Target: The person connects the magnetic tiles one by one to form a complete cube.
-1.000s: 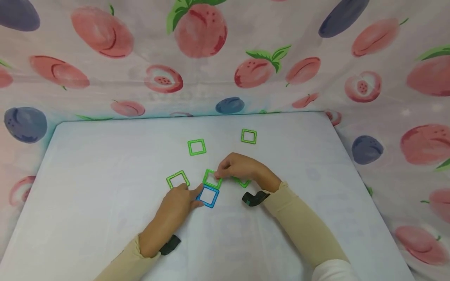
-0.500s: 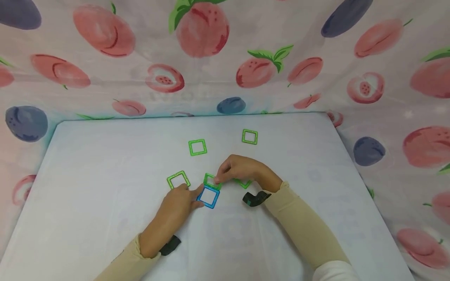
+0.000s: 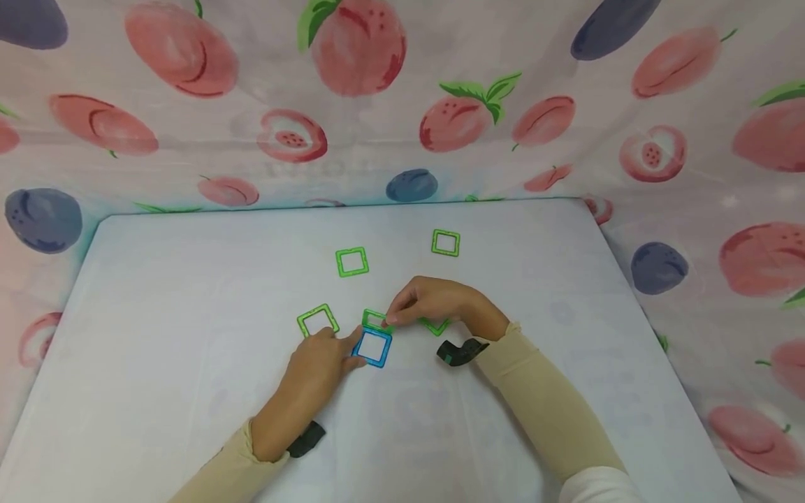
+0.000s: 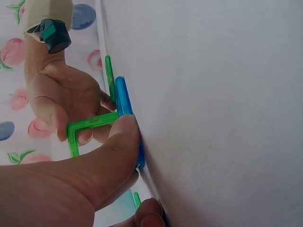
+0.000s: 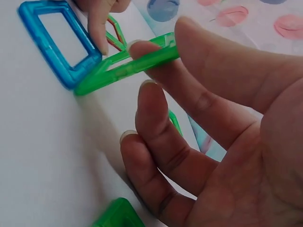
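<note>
Though still against blue frame (image 5: 46, 47), green frame (image 5: 125, 71) steeper than before.

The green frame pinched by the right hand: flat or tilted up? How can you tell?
Tilted up. In the right wrist view, the green frame rises from beside the blue frame to the right hand.

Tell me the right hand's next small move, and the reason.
The right hand should probably tip the green square closer to upright: it pinches that square, raised off the table, with one edge against the blue square, which the left hand holds.
</note>
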`<state>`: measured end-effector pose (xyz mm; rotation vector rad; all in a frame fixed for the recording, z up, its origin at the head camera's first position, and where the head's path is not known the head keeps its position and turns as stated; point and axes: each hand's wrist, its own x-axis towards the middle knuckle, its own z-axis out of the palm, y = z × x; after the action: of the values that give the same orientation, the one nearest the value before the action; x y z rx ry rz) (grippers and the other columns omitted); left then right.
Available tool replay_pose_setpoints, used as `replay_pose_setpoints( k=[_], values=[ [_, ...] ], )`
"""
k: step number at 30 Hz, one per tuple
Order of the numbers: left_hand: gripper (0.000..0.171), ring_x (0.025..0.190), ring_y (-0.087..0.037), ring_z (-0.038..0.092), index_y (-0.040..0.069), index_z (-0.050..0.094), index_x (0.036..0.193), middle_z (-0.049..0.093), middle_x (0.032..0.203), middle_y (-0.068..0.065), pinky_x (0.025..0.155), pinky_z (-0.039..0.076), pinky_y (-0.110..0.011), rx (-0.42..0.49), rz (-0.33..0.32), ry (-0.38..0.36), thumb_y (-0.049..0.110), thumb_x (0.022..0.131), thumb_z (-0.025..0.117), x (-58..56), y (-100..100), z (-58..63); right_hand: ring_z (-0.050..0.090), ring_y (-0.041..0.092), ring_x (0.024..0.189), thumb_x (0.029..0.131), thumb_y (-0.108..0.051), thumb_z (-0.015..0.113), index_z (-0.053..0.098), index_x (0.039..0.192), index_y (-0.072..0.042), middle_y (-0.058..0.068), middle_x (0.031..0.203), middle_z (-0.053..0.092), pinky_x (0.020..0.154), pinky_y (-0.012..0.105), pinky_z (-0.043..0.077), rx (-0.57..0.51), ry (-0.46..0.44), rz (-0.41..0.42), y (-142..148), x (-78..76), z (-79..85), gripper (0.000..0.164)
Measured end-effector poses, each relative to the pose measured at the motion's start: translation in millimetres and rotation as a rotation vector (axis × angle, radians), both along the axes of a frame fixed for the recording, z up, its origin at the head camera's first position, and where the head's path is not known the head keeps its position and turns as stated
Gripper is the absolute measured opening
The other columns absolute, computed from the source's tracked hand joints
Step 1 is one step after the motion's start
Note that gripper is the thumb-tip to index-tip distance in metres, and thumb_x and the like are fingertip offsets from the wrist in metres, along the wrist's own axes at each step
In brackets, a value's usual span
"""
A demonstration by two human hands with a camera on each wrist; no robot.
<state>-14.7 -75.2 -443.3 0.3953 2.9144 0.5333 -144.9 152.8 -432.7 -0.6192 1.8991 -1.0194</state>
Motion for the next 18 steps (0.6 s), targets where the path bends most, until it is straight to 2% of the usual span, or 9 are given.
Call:
replay_pose_setpoints(
  k=[6,9,14,16,18],
  values=[
    [0.057,0.061,-0.017,0.042,0.013,0.068,0.135,0.055,0.072,-0.010,0.053,0.038,-0.026,0.025,-0.005,0.020,0.033,0.084,0.082,1.0,0.1,-1.1,0.063,0.011,0.090,0.092,-0.024,0.077,0.083,0.102,-0.013,0.003,0.098,0.079,0.085,0.027,0.050,0.014,0.002,-0.028,-1.4,2.1,-2.0,0.015],
    [0.058,0.063,-0.016,0.045,0.013,0.067,0.137,0.060,0.075,-0.010,0.055,0.040,-0.026,0.040,-0.017,-0.014,0.034,0.085,0.082,0.8,-2.1,0.3,0.064,0.011,0.090,0.092,-0.022,0.077,0.083,0.102,-0.011,0.003,0.097,0.079,0.086,0.027,0.051,0.012,-0.003,-0.031,-0.8,2.9,-3.1,0.016],
    [0.058,0.065,-0.013,0.047,0.011,0.064,0.140,0.059,0.074,-0.002,0.057,0.039,-0.025,0.167,-0.009,-0.137,0.032,0.088,0.080,-2.1,-10.1,6.0,0.064,0.012,0.091,0.091,-0.023,0.078,0.083,0.101,-0.014,0.001,0.097,0.079,0.085,0.028,0.051,0.023,0.006,-0.025,-0.4,3.0,-4.1,0.015],
    [0.058,0.065,-0.012,0.047,0.009,0.060,0.143,0.054,0.073,0.001,0.058,0.039,-0.025,0.228,-0.012,-0.152,0.030,0.091,0.078,-3.2,-12.2,8.3,0.065,0.013,0.091,0.091,-0.024,0.078,0.083,0.101,-0.015,0.001,0.097,0.079,0.085,0.028,0.051,0.029,0.008,-0.023,-0.2,2.9,-4.6,0.014],
    [0.062,0.067,-0.011,0.047,0.009,0.054,0.148,0.055,0.077,0.002,0.061,0.041,-0.024,0.267,-0.027,-0.133,0.028,0.094,0.076,-3.6,-12.6,8.1,0.065,0.013,0.091,0.091,-0.025,0.079,0.083,0.101,-0.017,0.000,0.097,0.079,0.084,0.029,0.052,0.035,0.013,-0.024,0.2,2.8,-5.3,0.014]
  ],
)
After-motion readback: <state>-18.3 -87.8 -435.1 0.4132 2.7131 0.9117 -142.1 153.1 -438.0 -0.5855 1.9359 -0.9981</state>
